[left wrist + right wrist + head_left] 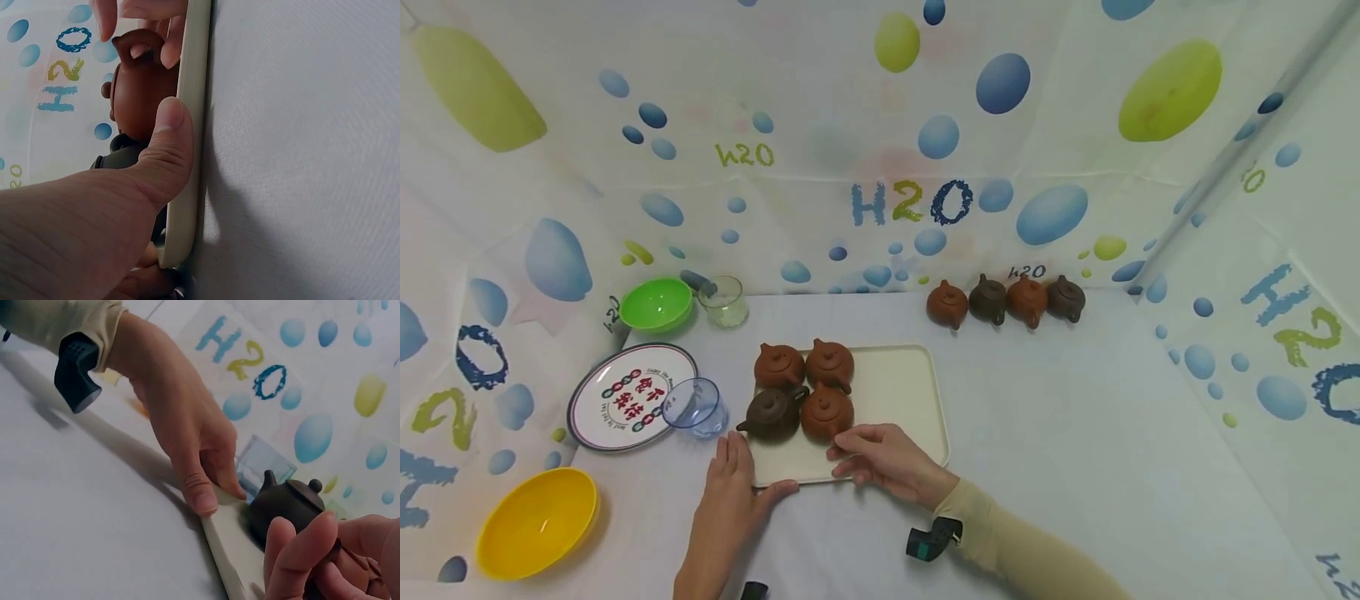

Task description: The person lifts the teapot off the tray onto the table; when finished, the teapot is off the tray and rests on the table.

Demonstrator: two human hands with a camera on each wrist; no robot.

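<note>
The left hand [730, 483] grips the near-left corner of the cream tray [898, 387], thumb on its rim. At 3 o'clock of it, the right hand [887, 458] pinches the nearest reddish-brown teapot [826, 412]. Farther back, four teapots [1006, 300] line the worktop [1075, 433] edge.

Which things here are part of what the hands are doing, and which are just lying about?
In hand: tray, four teapots on tray, left hand, right hand.
Lying about: four teapots by the wall, green bowl, yellow bowl, plate, clear cup, glass.
</note>
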